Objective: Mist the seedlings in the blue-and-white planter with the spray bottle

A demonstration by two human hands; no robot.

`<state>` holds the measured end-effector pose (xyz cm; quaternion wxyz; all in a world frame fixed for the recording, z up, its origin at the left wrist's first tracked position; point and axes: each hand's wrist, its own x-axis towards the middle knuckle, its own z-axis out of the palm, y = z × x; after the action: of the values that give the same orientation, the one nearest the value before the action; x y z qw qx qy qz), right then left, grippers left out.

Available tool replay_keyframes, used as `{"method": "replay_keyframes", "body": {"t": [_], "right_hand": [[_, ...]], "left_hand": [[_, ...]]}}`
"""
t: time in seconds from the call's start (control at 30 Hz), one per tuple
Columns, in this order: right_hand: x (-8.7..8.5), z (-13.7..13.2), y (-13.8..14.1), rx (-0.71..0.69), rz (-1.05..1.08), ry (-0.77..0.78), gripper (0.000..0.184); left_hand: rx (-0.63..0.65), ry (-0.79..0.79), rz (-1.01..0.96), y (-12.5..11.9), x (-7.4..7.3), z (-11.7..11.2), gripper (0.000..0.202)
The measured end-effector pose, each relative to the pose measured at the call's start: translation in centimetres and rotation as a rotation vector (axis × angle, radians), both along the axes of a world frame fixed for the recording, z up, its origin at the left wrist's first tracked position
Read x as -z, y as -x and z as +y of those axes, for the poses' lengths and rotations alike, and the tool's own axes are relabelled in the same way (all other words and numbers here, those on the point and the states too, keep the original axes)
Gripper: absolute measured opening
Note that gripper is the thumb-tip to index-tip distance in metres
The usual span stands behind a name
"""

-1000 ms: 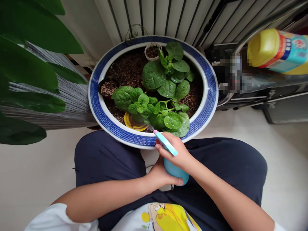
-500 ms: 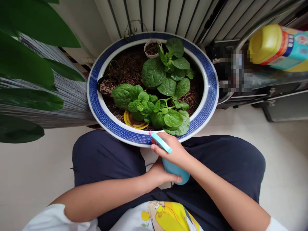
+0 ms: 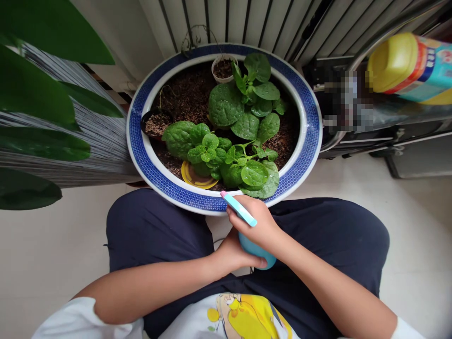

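A light blue spray bottle (image 3: 256, 248) is between my knees, its pink nozzle tip pointing at the near rim of a big oval planter (image 3: 312, 127). My right hand (image 3: 254, 217) wraps round the neck and trigger under the spray head. Lower down, my left hand (image 3: 236, 254) grips the bottle's body, thumb across its front. Wet green leafy plants (image 3: 226, 108) grow from dark soil in the planter, with drops on their leaves. The near leaves lie just beyond my right hand. The trigger itself is hidden by my fingers.
Inside the planter are a small white pot (image 3: 223, 77), a dark pot (image 3: 155, 125) and a yellow dish (image 3: 197, 179). Large leaves (image 3: 38, 94) hang at the left. A yellow-capped bottle (image 3: 399, 63) lies at the right by a metal rail. A slatted panel (image 3: 236, 23) stands behind.
My right hand and the spray head have shifted slightly to the right, and the right fingers look more tightly curled. The left hand keeps its hold on the bottle.
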<state>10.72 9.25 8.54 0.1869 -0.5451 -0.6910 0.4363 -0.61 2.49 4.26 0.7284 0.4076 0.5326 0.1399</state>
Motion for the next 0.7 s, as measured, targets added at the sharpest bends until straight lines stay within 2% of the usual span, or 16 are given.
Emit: {"method": "replay_keyframes", "body": {"t": [0.1,0.2,0.27,0.43,0.7], "right_hand": [[0.12,0.12,-0.13,-0.027,0.075,-0.010,0.006],[0.19,0.31,-0.20,-0.039,0.148,-0.017,0.020],[0.14,0.39,-0.21,-0.043,0.158,-0.024,0.020],[-0.09,0.16,-0.25,-0.043,0.115,-0.097,0.007],[-0.14,-0.15,-0.45,-0.019,0.154,-0.131,0.006]], "left_hand": [[-0.012,-0.026,0.031,0.00,0.13,-0.04,0.088],[-0.012,-0.034,0.070,0.06,0.16,0.02,0.095],[-0.006,-0.051,0.086,0.08,0.05,0.13,0.097],[-0.013,-0.114,0.052,0.13,-0.35,0.40,0.088],[-0.033,-0.179,0.053,0.43,0.61,-0.06,0.083]]}}
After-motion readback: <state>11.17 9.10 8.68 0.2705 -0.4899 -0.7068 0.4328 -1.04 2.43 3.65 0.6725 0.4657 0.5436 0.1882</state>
